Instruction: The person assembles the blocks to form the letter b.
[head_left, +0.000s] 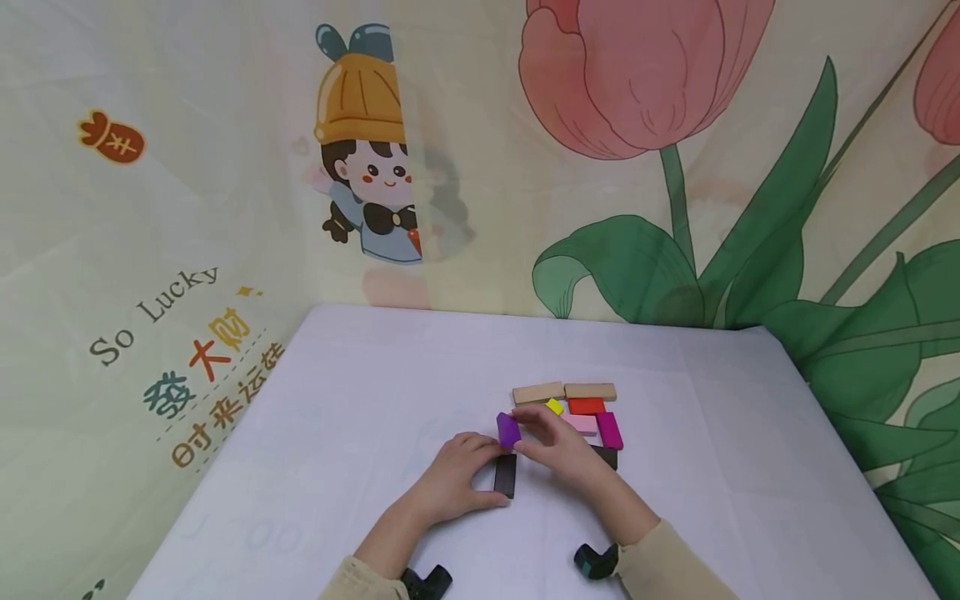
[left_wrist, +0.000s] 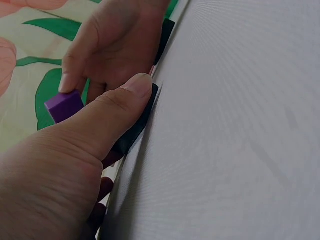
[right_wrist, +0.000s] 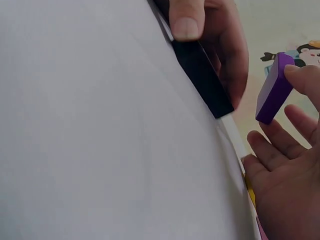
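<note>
My left hand (head_left: 480,472) rests on the white table and pinches a black block (head_left: 506,477) between thumb and fingers; the thumb (left_wrist: 135,87) presses along the block's edge (left_wrist: 134,131). My right hand (head_left: 525,435) holds a purple block (head_left: 508,429) tilted just above the table, close over the black block's far end. In the right wrist view the purple block (right_wrist: 273,90) hangs from my fingertips beside the black block (right_wrist: 202,75). The left wrist view shows the purple block (left_wrist: 64,106) under my right hand (left_wrist: 115,45).
Behind my right hand lie two wooden blocks (head_left: 562,392), a yellow (head_left: 555,406), a red (head_left: 586,406), a pink (head_left: 582,424), a magenta (head_left: 609,430) and a dark brown block (head_left: 606,456). The white table (head_left: 337,400) meets printed fabric walls on three sides.
</note>
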